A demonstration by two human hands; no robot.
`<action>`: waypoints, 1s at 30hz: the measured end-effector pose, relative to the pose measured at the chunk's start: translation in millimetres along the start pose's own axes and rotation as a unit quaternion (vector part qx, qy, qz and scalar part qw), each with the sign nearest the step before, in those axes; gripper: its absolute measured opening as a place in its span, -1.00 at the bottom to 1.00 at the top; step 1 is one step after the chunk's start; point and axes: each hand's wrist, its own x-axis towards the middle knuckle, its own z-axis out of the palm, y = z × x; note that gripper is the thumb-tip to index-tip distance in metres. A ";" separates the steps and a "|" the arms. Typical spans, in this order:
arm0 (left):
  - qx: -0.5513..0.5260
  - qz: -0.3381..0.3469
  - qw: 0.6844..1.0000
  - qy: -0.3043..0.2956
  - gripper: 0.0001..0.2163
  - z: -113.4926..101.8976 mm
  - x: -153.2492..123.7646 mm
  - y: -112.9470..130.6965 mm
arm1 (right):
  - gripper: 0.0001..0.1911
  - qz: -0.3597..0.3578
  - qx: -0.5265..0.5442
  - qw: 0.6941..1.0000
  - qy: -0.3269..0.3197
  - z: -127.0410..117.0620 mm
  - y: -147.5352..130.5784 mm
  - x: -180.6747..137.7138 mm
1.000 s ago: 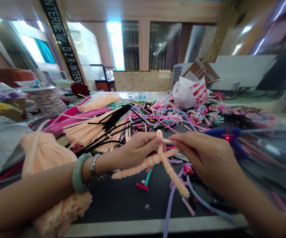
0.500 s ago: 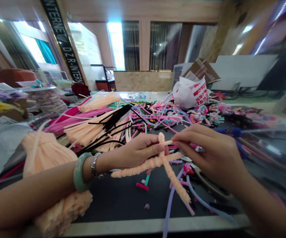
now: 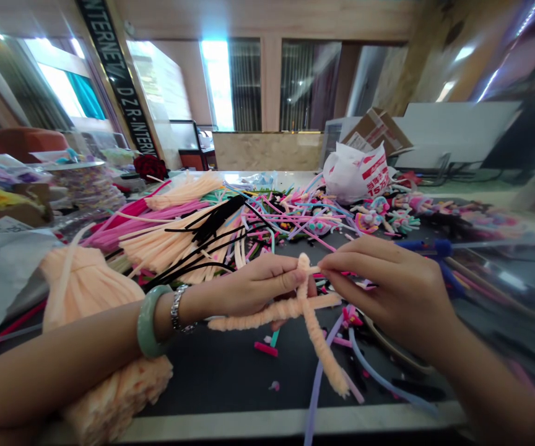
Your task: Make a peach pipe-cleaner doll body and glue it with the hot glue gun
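A peach pipe-cleaner figure [image 3: 316,337], made of coiled fuzzy stems crossed like limbs, hangs just above the dark table [image 3: 221,375]. My left hand [image 3: 253,288], with a green bangle and a silver bracelet on the wrist, pinches the figure at its crossing point. My right hand [image 3: 388,294] is closed in a pinch on the thin peach stem end sticking out near the figure's top. Both hands meet at the middle of the view.
Piles of peach, pink and black pipe cleaners [image 3: 179,235] cover the table's left and back. A peach bundle [image 3: 91,291] lies under my left forearm. Finished small figures [image 3: 388,217] and a white plastic bag [image 3: 355,173] sit behind. A blue glue gun [image 3: 430,249] lies right.
My right hand has shifted slightly left and up along the stem end. The figure has turned a little, its lower leg swinging left. The glue gun's red light is now hidden.
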 end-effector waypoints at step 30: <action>0.000 0.051 0.998 -0.026 -0.54 -5.6 0.7 1.7 | -0.86 0.085 0.092 0.992 0.014 13.7 -8.6 -0.5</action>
